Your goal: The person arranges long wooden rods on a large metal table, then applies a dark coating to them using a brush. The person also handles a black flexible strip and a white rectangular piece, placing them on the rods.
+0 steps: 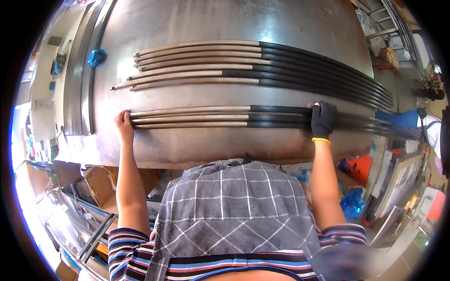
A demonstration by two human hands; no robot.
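Note:
Several long, thin rods [197,117], tan on the left and black on the right, lie side by side near the front of a metal-topped table [187,150]. My left hand [123,127], bare, is closed at their left ends, with its fingertips mostly hidden. Farther right, my right hand [323,121], in a dark glove with a yellow cuff, is wrapped over the black part. Beyond them is a second row of similar rods [197,61], spread slightly apart with uneven left ends. One of these sticks out farther left than the others.
Long dark metal strips [78,70] run along the table's left side, with a crumpled blue plastic piece [97,57] on them. Cardboard boxes [101,187] stand below the front edge. Another person [422,124] is at the right, beyond the rods' far ends. A ladder [391,28] leans at the back right.

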